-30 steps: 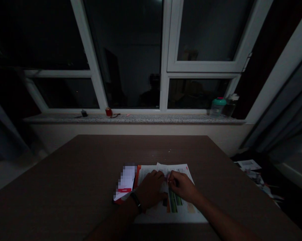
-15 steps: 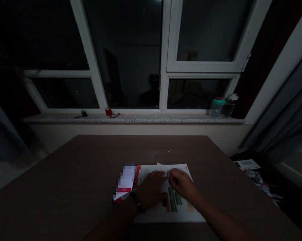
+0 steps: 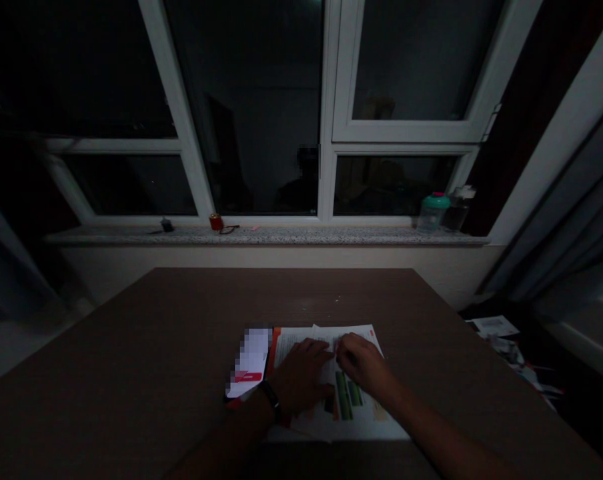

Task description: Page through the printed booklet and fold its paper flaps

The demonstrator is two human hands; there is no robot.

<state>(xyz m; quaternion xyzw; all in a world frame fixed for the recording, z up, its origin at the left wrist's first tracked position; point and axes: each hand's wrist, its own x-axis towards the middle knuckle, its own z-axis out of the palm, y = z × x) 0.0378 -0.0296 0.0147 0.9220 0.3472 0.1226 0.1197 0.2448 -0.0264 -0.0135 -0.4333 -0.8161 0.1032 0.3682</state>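
Observation:
An open book (image 3: 366, 427) with printed text and green pictures lies on the brown table. My left hand (image 3: 304, 377), with a dark band at the wrist, rests flat on its pages, fingers spread toward the right. Beside its fingertips, my right hand (image 3: 359, 359) is closed over the upper part of the page, around something small and pinkish that is too small to make out. A lit phone (image 3: 254, 353), partly pixelated, lies against the book's left edge.
Tiny scraps lie on the table (image 3: 206, 307) beyond the book. On the granite windowsill (image 3: 291, 235) stand a red jar (image 3: 215, 222), a small dark bottle (image 3: 167, 225) and a teal-lidded cup (image 3: 434, 212) beside a clear bottle (image 3: 460, 208). Papers (image 3: 496, 327) lie off the table's right side.
Both hands stay in nearly the same place on the book. The picture on the phone screen has shifted slightly.

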